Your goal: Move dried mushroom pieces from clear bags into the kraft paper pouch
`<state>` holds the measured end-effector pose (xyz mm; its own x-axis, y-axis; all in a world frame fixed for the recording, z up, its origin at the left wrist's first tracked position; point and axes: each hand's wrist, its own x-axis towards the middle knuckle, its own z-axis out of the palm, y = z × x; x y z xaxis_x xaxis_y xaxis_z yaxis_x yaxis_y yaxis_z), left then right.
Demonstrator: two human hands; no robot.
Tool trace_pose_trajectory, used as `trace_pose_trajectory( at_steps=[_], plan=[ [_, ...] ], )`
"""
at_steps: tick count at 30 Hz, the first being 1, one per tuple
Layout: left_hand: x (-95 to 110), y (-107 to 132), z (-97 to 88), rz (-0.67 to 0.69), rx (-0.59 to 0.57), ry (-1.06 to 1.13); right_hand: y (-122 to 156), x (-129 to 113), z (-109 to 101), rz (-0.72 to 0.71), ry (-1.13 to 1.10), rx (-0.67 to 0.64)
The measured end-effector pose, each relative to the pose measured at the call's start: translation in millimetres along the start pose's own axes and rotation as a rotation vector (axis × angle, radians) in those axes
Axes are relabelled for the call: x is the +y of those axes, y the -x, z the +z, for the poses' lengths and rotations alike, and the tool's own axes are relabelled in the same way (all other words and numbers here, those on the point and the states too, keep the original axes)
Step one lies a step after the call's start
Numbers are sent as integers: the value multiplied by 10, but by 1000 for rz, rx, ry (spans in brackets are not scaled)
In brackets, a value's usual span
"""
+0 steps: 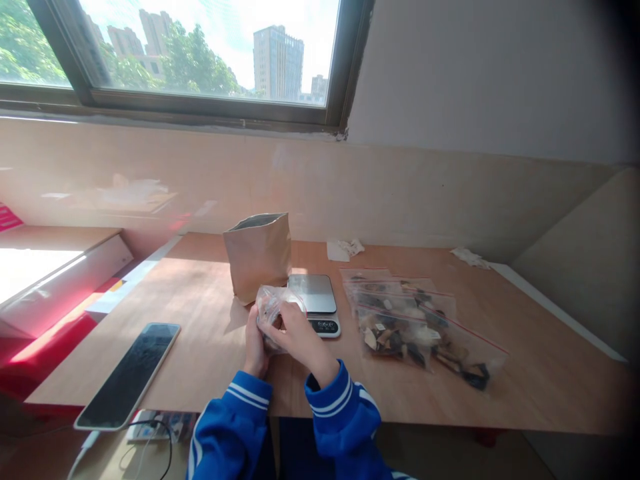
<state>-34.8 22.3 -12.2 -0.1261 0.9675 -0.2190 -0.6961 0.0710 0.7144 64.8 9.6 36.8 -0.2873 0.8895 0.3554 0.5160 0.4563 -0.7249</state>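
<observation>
Centrally, just above the near edge of the table (200, 313), both hands hold a small clear bag (274, 303). The right hand (296, 337) lies over the bag's front, fingers curled together and clamped on the film. The left hand (256, 350) presses against the bag's left side; its fingers are hidden behind the film, so their closure cannot be told. The bag is bunched. No clear long axis can be read; its free upper end points away from the person, toward the scale (315, 293) and the open brown paper bag (259, 257) just beyond. Its contents cannot be made out. Filled zip bags (415, 327) lie to the right, a phone (129, 373) to the left.
</observation>
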Motion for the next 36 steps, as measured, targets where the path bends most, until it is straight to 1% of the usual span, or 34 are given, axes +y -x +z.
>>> trace_pose_trajectory(
  at_steps=[2, 4, 6, 9, 14, 19, 24, 26, 29, 31, 34, 36],
  plan=[
    [0, 2, -16, 28, -11, -4, 1, -1, 14, 11, -8, 4],
    [3, 7, -21, 21, -25, 2, -9, -14, 8, 40, -19, 8],
    [4, 8, -28, -30, -44, 15, -22, -26, -12, 66, -32, 14],
    [-3, -2, -49, -89, -48, 37, -41, -30, -42, 44, -61, 11],
    [-7, -24, -71, -46, -60, 76, -66, -27, -41, -1, -65, -30],
    [4, -9, -62, -48, -56, 134, -81, -77, -31, -51, -131, 0],
    [-5, -16, -84, -36, -87, 148, -75, -74, -16, -37, -203, 7],
    [-13, -26, -97, -43, -76, 140, -74, -40, -6, -37, -186, -19],
    [-24, -33, -109, -48, -38, 137, -74, 15, 1, -71, -97, -123],
    [-21, -23, -107, -38, -34, 134, -68, 37, -4, -89, -49, -175],
    [2, 17, -93, -25, -52, 128, -35, 32, -14, -82, -10, -202],
    [19, 43, -84, -44, -81, 128, 2, 7, -10, -82, 12, -198]
  ],
)
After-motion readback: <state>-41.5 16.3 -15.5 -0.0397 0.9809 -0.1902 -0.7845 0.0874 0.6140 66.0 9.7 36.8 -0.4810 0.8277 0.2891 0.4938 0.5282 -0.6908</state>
